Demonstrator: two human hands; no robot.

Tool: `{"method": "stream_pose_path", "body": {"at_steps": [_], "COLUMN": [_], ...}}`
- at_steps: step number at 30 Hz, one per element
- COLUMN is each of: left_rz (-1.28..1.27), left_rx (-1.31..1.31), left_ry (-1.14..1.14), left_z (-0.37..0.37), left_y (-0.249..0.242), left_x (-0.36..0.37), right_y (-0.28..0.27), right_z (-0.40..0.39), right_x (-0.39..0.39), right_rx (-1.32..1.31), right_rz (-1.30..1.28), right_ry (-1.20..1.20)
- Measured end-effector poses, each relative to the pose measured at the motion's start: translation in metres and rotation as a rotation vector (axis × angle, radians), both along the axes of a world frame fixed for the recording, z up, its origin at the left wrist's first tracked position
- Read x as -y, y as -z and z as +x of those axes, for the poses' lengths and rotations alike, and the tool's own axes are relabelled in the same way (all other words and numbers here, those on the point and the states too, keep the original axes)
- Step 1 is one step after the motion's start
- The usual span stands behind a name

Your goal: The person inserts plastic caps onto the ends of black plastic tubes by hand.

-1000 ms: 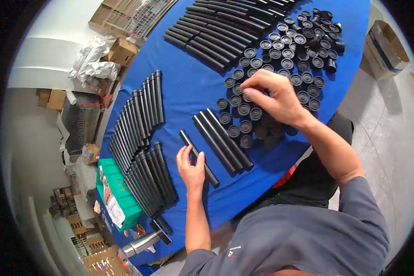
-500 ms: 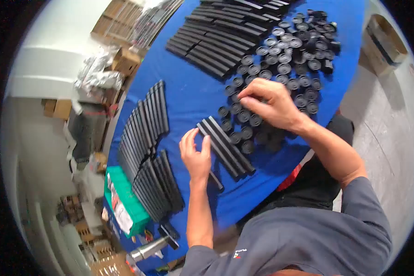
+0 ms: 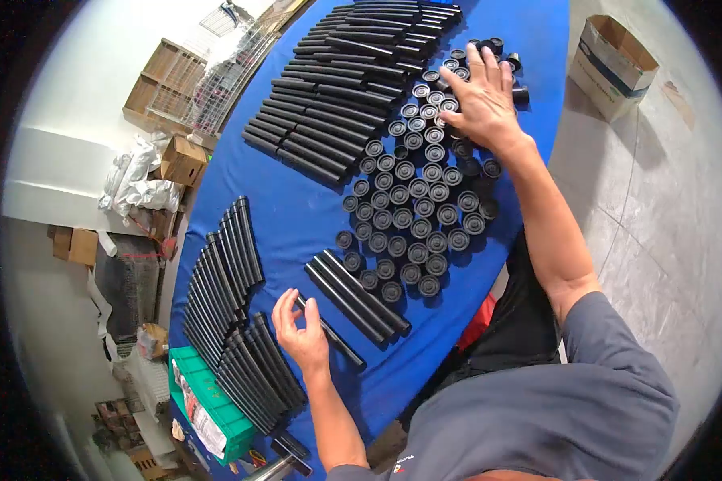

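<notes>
My right hand [image 3: 483,104] lies spread, palm down, over the far end of a group of round black caps [image 3: 419,187] with ringed faces. Some caps under and around its fingers are hidden. My left hand [image 3: 301,330] is open, thumb and fingers apart, beside a single black tube [image 3: 341,343] that passes partly behind the thumb. Just right of that tube, a few black tubes [image 3: 357,297] lie side by side on the blue cloth [image 3: 297,228], next to the caps' near edge.
Many black tubes [image 3: 321,104] lie in rows at the far side. More tubes [image 3: 221,272] with wider ends lie fanned out at the left. A green crate [image 3: 208,405] stands at the left table edge. On the floor at right is a cardboard box [image 3: 614,68].
My right hand has moved away from me across the caps and spread its fingers from a pinched pose. My left hand stays open near the single tube. The camera view has shifted.
</notes>
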State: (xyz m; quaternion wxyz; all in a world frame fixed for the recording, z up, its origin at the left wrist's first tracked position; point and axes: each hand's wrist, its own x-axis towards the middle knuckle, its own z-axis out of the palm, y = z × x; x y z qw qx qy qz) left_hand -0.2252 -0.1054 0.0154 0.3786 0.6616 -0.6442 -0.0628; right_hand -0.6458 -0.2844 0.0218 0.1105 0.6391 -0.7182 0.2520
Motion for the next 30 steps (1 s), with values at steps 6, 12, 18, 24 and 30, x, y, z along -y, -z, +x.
{"method": "stream_pose_path", "body": {"at_steps": [6, 12, 18, 24, 30], "left_rz": [0.039, 0.047, 0.244, 0.287, 0.389], "left_rx": [-0.083, -0.079, -0.144, 0.005, 0.101], "left_ry": [-0.069, -0.132, -0.220, -0.193, -0.270], "left_z": [0.027, 0.041, 0.032, 0.028, 0.026], "left_y": [0.001, 0.011, 0.026, 0.039, 0.046], "left_x": [-0.026, -0.042, -0.054, -0.048, -0.034], "right_y": [0.019, 0.030, -0.018, -0.008, 0.000], "right_z": [-0.006, -0.005, 0.101, 0.145, 0.149], "right_x": [0.007, 0.013, -0.064, -0.098, -0.096], "right_rx": [0.015, 0.039, 1.263, 1.620, 2.103], "right_rz": [0.205, -0.087, 0.230, 0.623, 0.852], "right_ry": [-0.024, -0.105, -0.739, -0.977, -0.968]}}
